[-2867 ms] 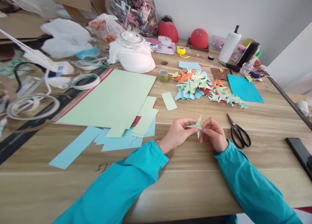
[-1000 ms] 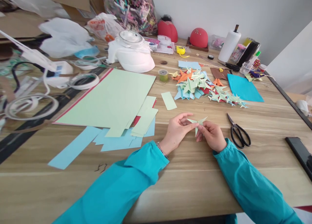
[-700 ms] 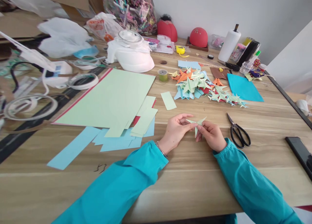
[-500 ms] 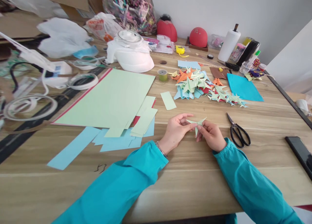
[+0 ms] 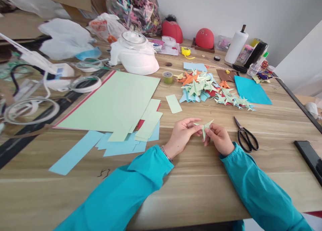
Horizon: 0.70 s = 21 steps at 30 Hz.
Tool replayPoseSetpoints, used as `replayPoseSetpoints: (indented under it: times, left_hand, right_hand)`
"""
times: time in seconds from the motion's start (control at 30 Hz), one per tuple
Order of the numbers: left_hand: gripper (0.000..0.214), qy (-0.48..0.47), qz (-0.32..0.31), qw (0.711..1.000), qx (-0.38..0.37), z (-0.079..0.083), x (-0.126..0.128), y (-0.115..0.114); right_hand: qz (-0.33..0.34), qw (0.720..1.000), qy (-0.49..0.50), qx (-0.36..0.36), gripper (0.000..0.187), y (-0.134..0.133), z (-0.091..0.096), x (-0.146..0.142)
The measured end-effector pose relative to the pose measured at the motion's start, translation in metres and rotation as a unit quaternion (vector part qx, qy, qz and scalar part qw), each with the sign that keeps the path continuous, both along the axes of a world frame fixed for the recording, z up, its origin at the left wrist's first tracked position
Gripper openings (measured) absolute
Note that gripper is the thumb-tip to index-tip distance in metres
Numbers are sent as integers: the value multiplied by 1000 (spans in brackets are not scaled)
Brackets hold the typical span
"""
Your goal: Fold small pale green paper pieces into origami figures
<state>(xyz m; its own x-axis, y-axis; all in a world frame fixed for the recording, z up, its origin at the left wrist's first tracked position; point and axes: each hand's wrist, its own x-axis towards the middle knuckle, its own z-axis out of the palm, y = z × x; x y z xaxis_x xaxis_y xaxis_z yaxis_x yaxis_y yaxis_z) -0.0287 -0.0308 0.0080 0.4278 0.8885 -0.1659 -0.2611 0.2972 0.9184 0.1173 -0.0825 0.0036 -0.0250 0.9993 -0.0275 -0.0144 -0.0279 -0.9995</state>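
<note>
A small pale green folded paper piece (image 5: 205, 127) with pointed ends is held above the table between both hands. My left hand (image 5: 183, 134) pinches its left side with thumb and fingers. My right hand (image 5: 217, 137) grips its right side, the thumb pressed on the front; the other fingertips are partly hidden behind the paper. Black-handled scissors (image 5: 245, 137) lie just right of my right hand. Beyond the hands is a pale green paper strip (image 5: 173, 104), flat on the wood. A heap of folded paper stars (image 5: 197, 87) in green, orange, blue and red lies farther back.
Large pale green sheets (image 5: 113, 100) and blue paper strips (image 5: 75, 153) spread on the left. A thread spool (image 5: 167, 77) stands near the heap. On the right are a blue folded sheet (image 5: 251, 90) and a phone (image 5: 308, 157). White tape rolls (image 5: 85, 84) lie at far left.
The folded paper has tilted slightly and shifted a little to the right. My thumbs have moved slightly on it; both hands still hold it.
</note>
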Motion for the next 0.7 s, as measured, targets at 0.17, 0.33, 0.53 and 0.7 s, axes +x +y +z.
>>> replayPoseSetpoints:
  times: [0.17,0.33,0.53,0.7]
  left_hand:
    - [36,-2,0,1000,9,0,0,-1]
    - [36,8,40,999,26,1,1,-1]
    - [33,6,55,998,22,2,2,0]
    - [31,7,59,998,29,2,2,-1]
  right_hand:
    - [-3,1000,12,-4,31,1,1,1]
    - [-13,1000,23,-8,31,2,0,2]
    - [-11,999,40,-15,30,2,0,2]
    - [-4,998,58,-27,31,2,0,3]
